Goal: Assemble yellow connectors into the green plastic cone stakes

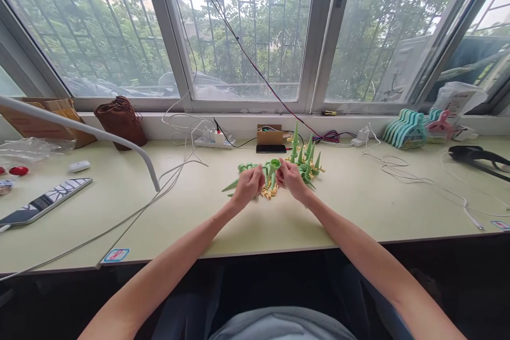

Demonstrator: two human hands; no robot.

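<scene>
Between my two hands is a green plastic plant watering spike (274, 167), its round open top facing up toward me. My left hand (249, 186) is closed at its left side, with the fingertips partly hidden. My right hand (293, 178) pinches it near the rim from the right. Below the hands lies a small heap of yellow plastic valve pieces (269, 191). More loose green spikes (231, 185) lie beside my left hand. Behind my right hand, several green spikes with yellow valves fitted (295, 143) stand or lie in a cluster.
At the back are a black phone (271, 149), a small cardboard box (270, 134) and a power strip (215, 142). White cables (175, 175) cross the left side. Teal hangers (405, 128) stand at the right, and a tablet-like device (48, 201) lies at the left.
</scene>
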